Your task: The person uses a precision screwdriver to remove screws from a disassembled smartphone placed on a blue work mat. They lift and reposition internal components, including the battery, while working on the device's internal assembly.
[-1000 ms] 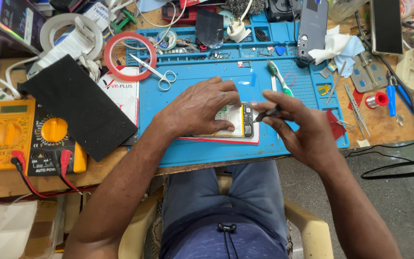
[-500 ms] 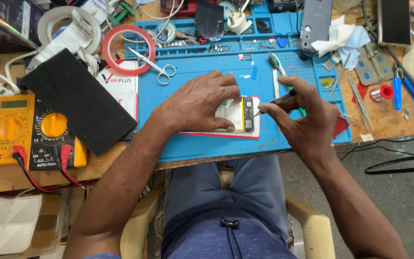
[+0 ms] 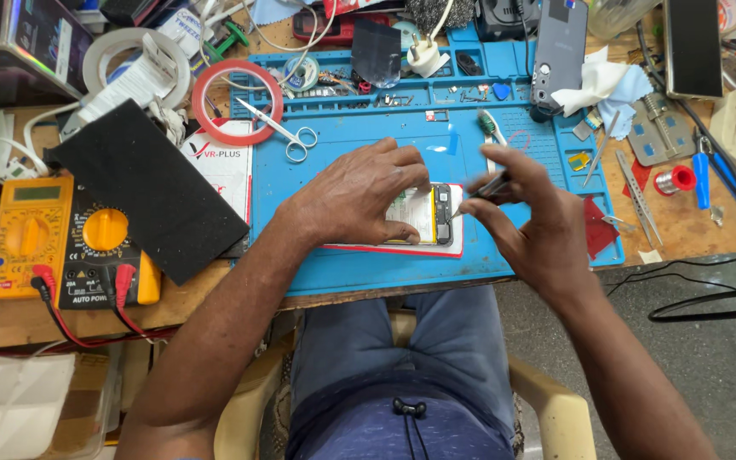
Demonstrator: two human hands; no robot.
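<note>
An opened phone (image 3: 433, 214) with its insides showing lies on a white card on the blue work mat (image 3: 368, 268). My left hand (image 3: 358, 194) presses down over most of the phone and holds it steady. My right hand (image 3: 530, 223) pinches thin metal tweezers (image 3: 485, 189), whose tip points down at the phone's right end. Much of the phone is hidden under my left fingers.
Scissors (image 3: 281, 129) and a red tape roll (image 3: 233, 100) lie at the mat's back left. A black pad (image 3: 148, 189) and two yellow multimeters (image 3: 37, 232) sit left. A grey phone (image 3: 560, 53), cloths, a solder spool (image 3: 673, 180) and hand tools lie right. Cables trail on the floor.
My right hand has lifted a little and tilted the tweezers toward the phone's right end. My left hand stays on the phone. The view has shifted slightly.
</note>
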